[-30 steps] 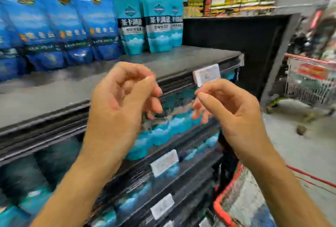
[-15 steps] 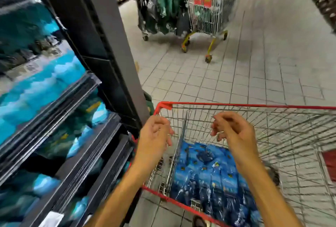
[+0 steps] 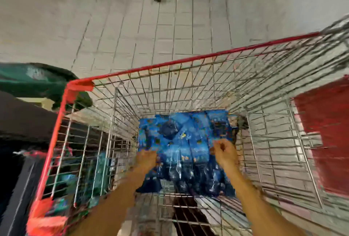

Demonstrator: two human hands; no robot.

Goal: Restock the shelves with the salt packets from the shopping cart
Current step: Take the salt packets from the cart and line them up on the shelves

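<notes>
A pale tiled floor [image 3: 170,27] stretches beyond a wire shopping cart [image 3: 188,61] with a red rim, and dark shelves [image 3: 20,122] stand off to the left of the left hand [image 3: 146,159]. Blue salt packets [image 3: 181,141] lie piled on the cart's bottom, directly under and between both hands. The left hand and right hand [image 3: 223,151] reach down at the pile with curled fingers, but blur hides whether either actually grips a packet.
</notes>
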